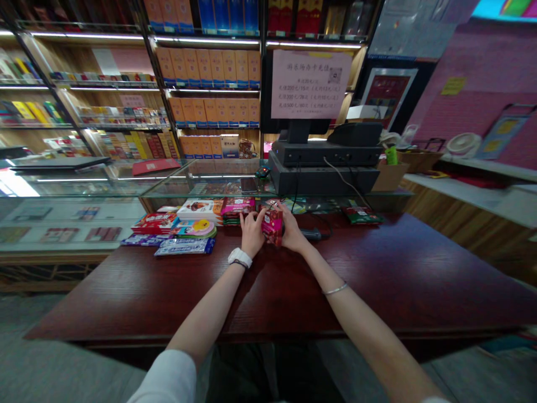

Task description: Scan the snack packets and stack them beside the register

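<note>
A small pink and red snack box (pixel 272 225) stands upright on the dark red wooden counter (pixel 377 268), held between both hands. My left hand (pixel 251 230), with a white watch on the wrist, presses its fingers against the box's left side. My right hand (pixel 292 229), with a thin silver bangle further down the arm, wraps round the box's right side. Just behind and left of the box lie more snack packs, among them a pink pack (pixel 238 206) and a white box (pixel 199 209).
Flat packets (pixel 184 246) and a red pack (pixel 155 223) lie at the counter's left. A dark handheld scanner (pixel 312 235) rests right of my hand. A register with a paper sign (pixel 325 151) stands behind on a glass case (pixel 201 179). Shelves of boxed goods fill the back wall.
</note>
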The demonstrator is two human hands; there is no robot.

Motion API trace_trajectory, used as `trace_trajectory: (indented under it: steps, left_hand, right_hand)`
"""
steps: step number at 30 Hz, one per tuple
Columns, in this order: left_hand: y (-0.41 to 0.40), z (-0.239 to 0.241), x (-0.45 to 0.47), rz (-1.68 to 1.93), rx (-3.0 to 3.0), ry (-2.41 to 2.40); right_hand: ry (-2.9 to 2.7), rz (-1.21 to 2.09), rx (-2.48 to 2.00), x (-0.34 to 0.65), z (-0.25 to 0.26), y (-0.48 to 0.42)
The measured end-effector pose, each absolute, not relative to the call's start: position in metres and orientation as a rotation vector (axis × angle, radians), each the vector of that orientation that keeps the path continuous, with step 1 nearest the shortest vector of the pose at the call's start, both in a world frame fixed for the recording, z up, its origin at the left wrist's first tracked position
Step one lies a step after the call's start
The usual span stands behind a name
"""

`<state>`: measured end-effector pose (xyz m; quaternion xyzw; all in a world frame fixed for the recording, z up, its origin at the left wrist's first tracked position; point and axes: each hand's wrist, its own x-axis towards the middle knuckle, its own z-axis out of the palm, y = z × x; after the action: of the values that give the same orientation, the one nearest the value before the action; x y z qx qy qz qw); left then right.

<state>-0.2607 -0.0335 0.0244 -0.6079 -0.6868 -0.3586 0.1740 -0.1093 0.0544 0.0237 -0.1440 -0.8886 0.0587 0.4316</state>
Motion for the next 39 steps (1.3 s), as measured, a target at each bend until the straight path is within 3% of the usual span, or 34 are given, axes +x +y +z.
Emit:
trace_trajectory:
  steps: [29, 33, 39]
  left_hand:
    - [-0.04, 0.038, -0.273, -1.105, -1.759, -1.745]
    - [-0.04, 0.038, -0.275, -1.105, -1.787, -1.718]
    - [-0.041, 0.037, -0.271, -0.975, -1.883, -1.661]
  right_hand:
    - [-2.186, -0.031, -0.599, -0.107, 0.043, 0.033]
    - [-2.086, 0.176, -0.622, -0.109, 0.04, 0.038]
    - [-1.661, 0.776, -0.61, -0.116, 0.035, 0.046]
